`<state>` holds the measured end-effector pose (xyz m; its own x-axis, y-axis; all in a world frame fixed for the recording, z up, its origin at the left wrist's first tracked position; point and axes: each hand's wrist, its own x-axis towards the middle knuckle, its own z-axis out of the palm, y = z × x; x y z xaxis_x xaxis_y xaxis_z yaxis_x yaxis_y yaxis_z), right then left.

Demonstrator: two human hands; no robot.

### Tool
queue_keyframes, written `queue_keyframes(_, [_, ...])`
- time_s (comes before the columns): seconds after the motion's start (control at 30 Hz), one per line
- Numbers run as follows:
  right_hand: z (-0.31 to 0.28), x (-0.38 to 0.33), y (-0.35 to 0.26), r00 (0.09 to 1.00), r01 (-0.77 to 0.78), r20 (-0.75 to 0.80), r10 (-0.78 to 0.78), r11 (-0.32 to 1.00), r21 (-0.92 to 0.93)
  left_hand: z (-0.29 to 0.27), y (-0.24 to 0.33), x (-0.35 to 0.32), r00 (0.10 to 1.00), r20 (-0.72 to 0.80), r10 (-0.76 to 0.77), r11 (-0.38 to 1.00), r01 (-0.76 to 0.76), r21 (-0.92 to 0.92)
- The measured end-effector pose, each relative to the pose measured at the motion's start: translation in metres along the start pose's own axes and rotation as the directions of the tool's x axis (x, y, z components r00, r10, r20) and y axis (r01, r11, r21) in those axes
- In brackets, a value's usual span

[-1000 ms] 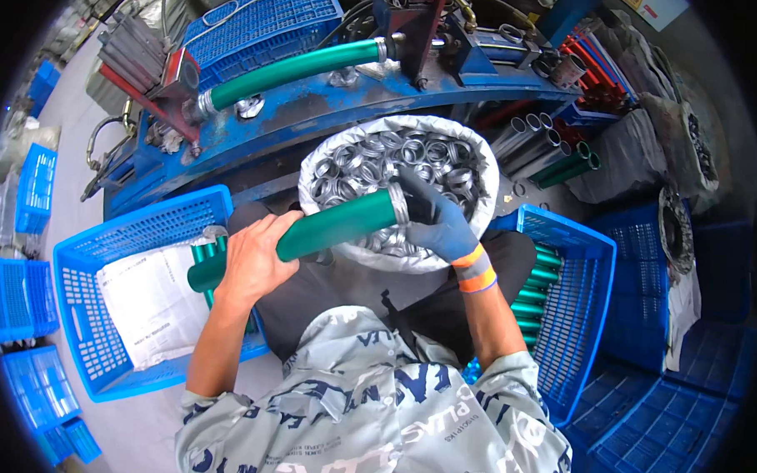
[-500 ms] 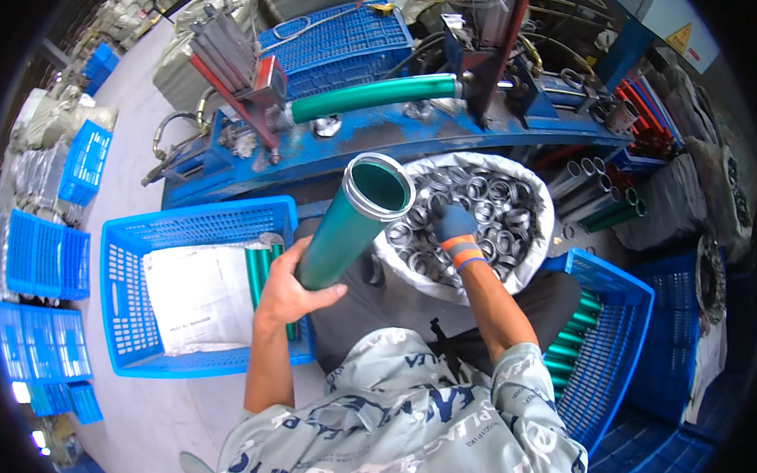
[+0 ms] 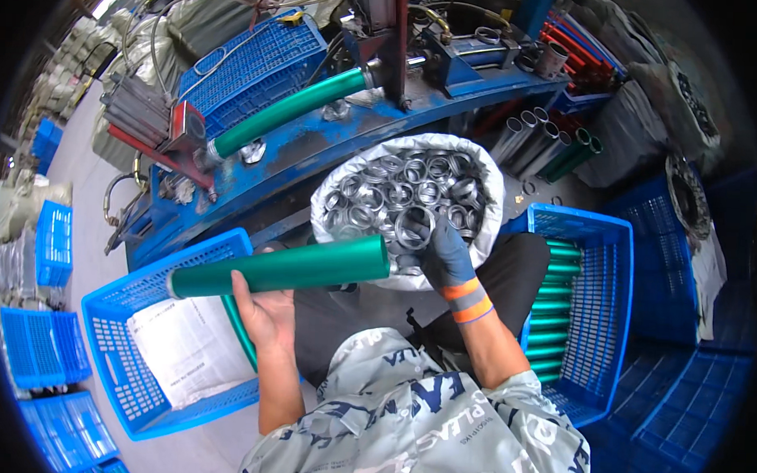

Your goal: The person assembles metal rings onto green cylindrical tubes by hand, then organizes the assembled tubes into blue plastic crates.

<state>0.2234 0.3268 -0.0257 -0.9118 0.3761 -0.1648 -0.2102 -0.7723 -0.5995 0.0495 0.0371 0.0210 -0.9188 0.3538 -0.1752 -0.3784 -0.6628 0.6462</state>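
Observation:
My bare left hand (image 3: 269, 316) grips a green metal tube (image 3: 311, 263), held nearly level across my lap. A silver ring sits on the tube's left end, while its right end points toward my other hand. In a dark glove with an orange and grey cuff, my right hand (image 3: 449, 260) pinches a metal ring (image 3: 413, 244), a short way from the tube's right end. Just beyond both hands stands a white sack (image 3: 492, 186) filled with loose metal rings (image 3: 401, 193).
A blue crate (image 3: 113, 386) with white sheeting and green tubing is at left. Another blue crate (image 3: 614, 303) at right holds several green tubes (image 3: 550, 337). Behind, a blue machine bench (image 3: 302, 155) carries a clamped green tube (image 3: 291, 108). More tubes (image 3: 527, 150) stand beyond the sack.
The green tube has swung from upright-tilted to nearly level, its ringed end now at left. My right hand has come up out of the sack with a metal ring. The view has shifted right.

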Motion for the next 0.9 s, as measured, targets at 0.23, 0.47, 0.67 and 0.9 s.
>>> queue_keyframes(0.23, [0.02,-0.011,-0.005,0.983,0.184,-0.001,-0.186,0.974,-0.13,0.016,-0.02,-0.02,1.0,-0.01,0.027,0.999,-0.026,0.034])
queue_keyframes(0.47, [0.018,-0.011,-0.001,0.972,0.237,0.04,-0.233,0.963,-0.126,0.02,-0.015,-0.024,0.999,-0.018,0.045,0.998,-0.044,0.042])
queue_keyframes(0.67, [0.009,-0.011,-0.003,0.996,-0.061,0.075,0.053,0.992,0.107,0.011,-0.014,-0.023,1.0,0.007,0.017,0.999,-0.017,-0.029])
queue_keyframes(0.9, [0.027,-0.016,-0.009,0.986,0.165,0.089,-0.144,0.932,-0.324,0.007,-0.022,-0.025,0.997,-0.011,0.07,0.992,-0.069,0.104])
